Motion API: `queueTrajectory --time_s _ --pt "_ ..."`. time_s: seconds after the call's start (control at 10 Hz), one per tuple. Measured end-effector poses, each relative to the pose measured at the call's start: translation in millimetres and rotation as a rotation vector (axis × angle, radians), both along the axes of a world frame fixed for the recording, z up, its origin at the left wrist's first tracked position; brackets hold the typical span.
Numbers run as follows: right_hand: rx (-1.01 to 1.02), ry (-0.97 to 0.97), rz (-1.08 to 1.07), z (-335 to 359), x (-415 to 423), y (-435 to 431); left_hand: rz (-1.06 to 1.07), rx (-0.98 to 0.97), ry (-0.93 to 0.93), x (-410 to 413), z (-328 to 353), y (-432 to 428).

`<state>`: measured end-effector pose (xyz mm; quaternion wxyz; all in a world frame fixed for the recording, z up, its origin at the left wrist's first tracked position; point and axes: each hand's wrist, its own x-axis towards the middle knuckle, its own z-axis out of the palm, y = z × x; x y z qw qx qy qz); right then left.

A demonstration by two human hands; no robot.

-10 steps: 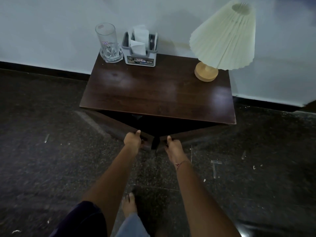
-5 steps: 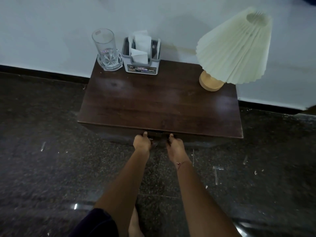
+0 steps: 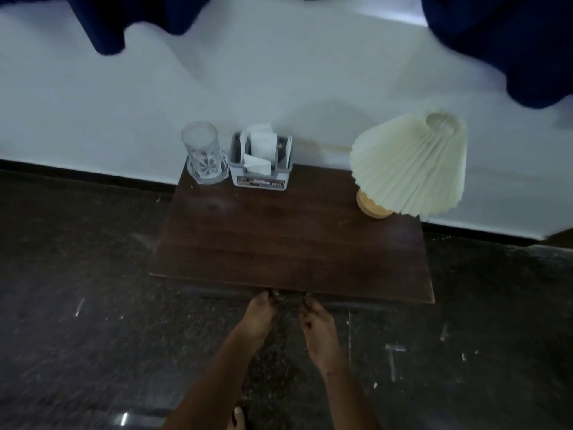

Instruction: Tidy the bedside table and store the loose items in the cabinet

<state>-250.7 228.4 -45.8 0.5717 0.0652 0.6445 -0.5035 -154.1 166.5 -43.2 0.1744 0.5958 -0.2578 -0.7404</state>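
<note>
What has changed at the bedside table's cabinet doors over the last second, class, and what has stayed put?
The two cabinet doors, swung open a second ago, have been pushed shut. The left hand and right hand have followed them in and now sit together under the table's front edge. The glass, napkin holder and lamp have not moved.

The bench [image 3: 291,243] top is dark wood-grain with a smooth, faintly sheened finish; the glass [image 3: 203,156] on it is clear cut glass with a patterned base; the holder [image 3: 260,176] is matt grey plastic with white paper [image 3: 262,144] inside. The lamp [image 3: 412,162] has a pleated cream shade, matt, on a pale wooden base; the floor [image 3: 77,274] is dark speckled stone, polished and reflective; the curtain [image 3: 496,41] is deep blue cloth.
</note>
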Motion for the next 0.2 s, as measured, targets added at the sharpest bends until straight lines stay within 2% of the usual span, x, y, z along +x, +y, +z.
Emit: queueTrajectory --time_s 0.1,0.2 --pt "0.071 0.039 0.061 24 4 -3 -0.069 -0.026 0.014 2 20 -6" --pt "0.051 0.034 0.039 66 12 -6 -0.063 -0.009 0.026 14 52 -7"
